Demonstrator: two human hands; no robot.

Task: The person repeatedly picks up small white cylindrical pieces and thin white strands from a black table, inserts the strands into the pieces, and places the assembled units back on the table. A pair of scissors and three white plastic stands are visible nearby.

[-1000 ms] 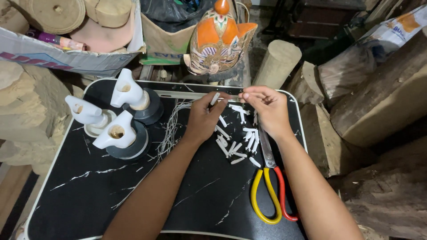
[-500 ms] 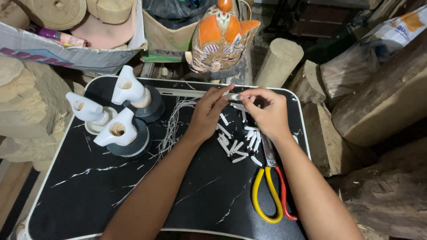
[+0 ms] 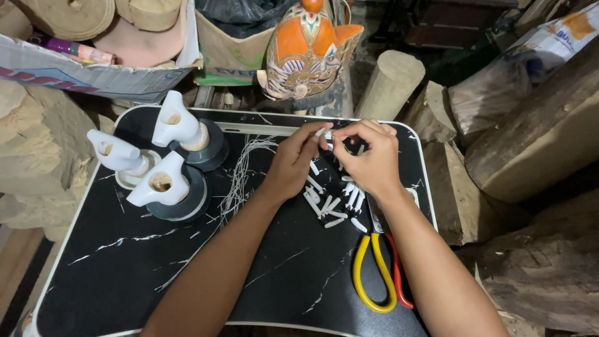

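This is a craft workshop, likely for woodcarving. Rough logs [image 3: 530,131] and a pale turned wooden post [image 3: 390,84] crowd a black marbled tray table [image 3: 125,268]. A painted carved mask [image 3: 309,53], white carved pieces [image 3: 159,184] and yellow-handled cutters [image 3: 377,268] sit there.

Three white pourers [image 3: 163,183], one scissors [image 3: 378,274], one mask [image 3: 307,53].

Workshop setting, viewed from above. A black marbled desk [image 3: 125,262] with a pale rim is surrounded by rough timber: split logs [image 3: 536,131] are stacked at right, a round pale log [image 3: 390,84] is stood behind, and a cardboard box [image 3: 93,75] of rolled material is set at upper left. An orange carved mask [image 3: 309,53] is placed beyond the desk. Dim, warm light is cast throughout.
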